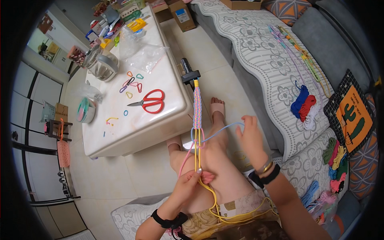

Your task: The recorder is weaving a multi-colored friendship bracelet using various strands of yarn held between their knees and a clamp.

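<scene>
A knotted cord braid [197,105] in pink, blue and yellow hangs from a black clamp [190,75] at the table's edge. Below the knots, two yellow cords [197,153] run down to my left hand [193,180], which pinches them above my lap. Their loose ends loop across my clothing. My right hand [251,139] is raised to the right, with the blue cord [223,129] stretched to its fingers. A pink cord [186,159] passes left of the yellow pair toward my left hand; a loose pink and blue loop surrounds the yellow cords.
On the white table [114,138] lie red-handled scissors [153,102], several small carabiners [131,82], a glass kettle [102,64] and plastic bags [144,57]. A sofa [255,51] to the right bears cord bundles [306,102], finished-looking braids [310,66] and cushions [355,117].
</scene>
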A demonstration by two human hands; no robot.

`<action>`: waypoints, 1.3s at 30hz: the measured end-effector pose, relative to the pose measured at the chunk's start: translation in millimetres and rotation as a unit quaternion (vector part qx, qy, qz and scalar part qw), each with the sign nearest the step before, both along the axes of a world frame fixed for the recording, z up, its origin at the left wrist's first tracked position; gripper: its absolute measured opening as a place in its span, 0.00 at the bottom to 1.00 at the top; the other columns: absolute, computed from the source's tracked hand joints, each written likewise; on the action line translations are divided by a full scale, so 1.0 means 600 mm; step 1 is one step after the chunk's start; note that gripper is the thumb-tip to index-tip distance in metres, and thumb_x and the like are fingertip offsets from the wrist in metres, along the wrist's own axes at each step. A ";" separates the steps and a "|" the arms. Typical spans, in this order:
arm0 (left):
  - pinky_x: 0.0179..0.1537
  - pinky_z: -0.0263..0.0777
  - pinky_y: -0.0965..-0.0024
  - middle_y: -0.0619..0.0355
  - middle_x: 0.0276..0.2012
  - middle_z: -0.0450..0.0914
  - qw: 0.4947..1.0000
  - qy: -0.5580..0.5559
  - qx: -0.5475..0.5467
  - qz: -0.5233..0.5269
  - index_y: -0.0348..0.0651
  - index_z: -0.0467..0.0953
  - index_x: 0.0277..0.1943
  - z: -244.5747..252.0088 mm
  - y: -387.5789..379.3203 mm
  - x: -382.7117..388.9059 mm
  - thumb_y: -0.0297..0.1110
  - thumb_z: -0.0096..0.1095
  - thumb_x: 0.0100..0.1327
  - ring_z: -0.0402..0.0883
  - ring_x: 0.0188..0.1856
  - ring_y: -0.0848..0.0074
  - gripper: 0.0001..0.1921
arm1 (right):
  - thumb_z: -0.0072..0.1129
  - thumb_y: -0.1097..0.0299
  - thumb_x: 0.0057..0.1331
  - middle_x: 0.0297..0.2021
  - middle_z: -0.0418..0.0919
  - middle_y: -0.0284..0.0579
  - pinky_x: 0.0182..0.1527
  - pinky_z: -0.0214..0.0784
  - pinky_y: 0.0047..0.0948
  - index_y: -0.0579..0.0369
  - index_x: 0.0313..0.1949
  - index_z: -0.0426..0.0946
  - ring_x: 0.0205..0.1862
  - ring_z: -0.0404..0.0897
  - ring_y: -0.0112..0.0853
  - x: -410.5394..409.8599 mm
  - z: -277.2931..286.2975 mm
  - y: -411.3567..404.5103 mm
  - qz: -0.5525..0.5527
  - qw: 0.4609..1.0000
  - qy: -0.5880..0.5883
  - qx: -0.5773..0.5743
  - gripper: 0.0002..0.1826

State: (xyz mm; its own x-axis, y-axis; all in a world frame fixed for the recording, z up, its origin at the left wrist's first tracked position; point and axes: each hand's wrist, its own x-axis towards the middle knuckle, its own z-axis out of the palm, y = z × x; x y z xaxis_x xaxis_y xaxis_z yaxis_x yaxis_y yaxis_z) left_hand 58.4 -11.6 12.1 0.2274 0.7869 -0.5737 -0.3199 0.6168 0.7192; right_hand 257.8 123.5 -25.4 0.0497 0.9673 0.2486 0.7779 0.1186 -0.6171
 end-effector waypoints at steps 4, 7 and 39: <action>0.46 0.68 0.74 0.54 0.37 0.78 0.994 0.095 0.037 -0.035 0.31 0.73 0.42 0.011 0.010 0.018 0.36 0.41 0.68 0.75 0.40 0.76 0.16 | 0.49 0.62 0.64 0.21 0.70 0.36 0.21 0.61 0.22 0.58 0.40 0.73 0.17 0.67 0.21 -0.061 0.005 -0.076 0.267 0.871 0.288 -0.295 0.12; 0.44 0.67 0.76 0.56 0.35 0.78 0.921 0.299 0.193 -0.161 0.31 0.73 0.42 -0.006 0.011 0.011 0.32 0.44 0.67 0.74 0.38 0.77 0.13 | 0.42 0.61 0.68 0.18 0.65 0.29 0.16 0.51 0.15 0.56 0.43 0.72 0.12 0.58 0.14 -0.081 0.048 -0.070 0.204 0.671 0.476 -0.530 0.14; 0.28 0.64 0.77 0.52 0.35 0.77 0.928 0.349 0.131 0.016 0.36 0.69 0.47 -0.098 0.150 -0.149 0.35 0.49 0.63 0.72 0.31 0.74 0.14 | 0.37 0.65 0.69 0.20 0.61 0.28 0.19 0.48 0.13 0.56 0.38 0.69 0.18 0.56 0.15 -0.079 0.026 -0.093 0.227 0.674 0.522 -0.471 0.11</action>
